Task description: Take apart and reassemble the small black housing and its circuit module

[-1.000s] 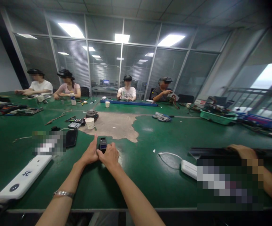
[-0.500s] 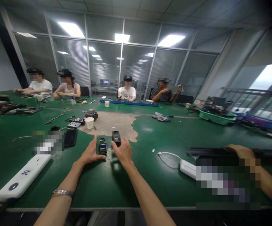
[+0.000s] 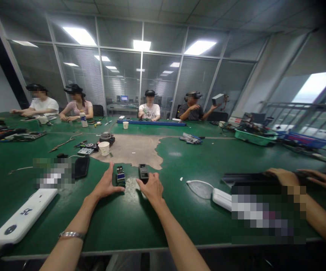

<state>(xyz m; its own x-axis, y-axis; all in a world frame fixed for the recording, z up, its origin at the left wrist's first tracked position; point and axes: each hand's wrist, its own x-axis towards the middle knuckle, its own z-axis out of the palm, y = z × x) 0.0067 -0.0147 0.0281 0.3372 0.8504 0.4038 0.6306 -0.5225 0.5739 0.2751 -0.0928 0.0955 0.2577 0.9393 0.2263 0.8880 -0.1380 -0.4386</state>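
Note:
My left hand (image 3: 105, 183) is open, its thumb spread away from the fingers. Between them, close to the thumb, stands a small green circuit board module (image 3: 120, 176) with a blue part and metal-looking pieces on top. My right hand (image 3: 152, 187) is closed around the near end of a dark grey plastic housing (image 3: 143, 171) with an opening in its upper face. Its thumb is at the left side and its fingers at the right. Whether the housing touches the table is hard to tell. A short gap separates module and housing.
A white power strip (image 3: 24, 216) and black phone (image 3: 81, 168) lie left. A paper cup (image 3: 104, 148) stands beyond my left hand. Gloves (image 3: 191, 138) and a green basket (image 3: 256, 136) are farther right. A neighbour's hand (image 3: 285, 176) rests on a dark bar. Several people sit opposite.
My right hand has shifted slightly right with the housing, which shows its upper face more now. My left hand stays by the module. The view has turned a little; a person opposite has raised a box.

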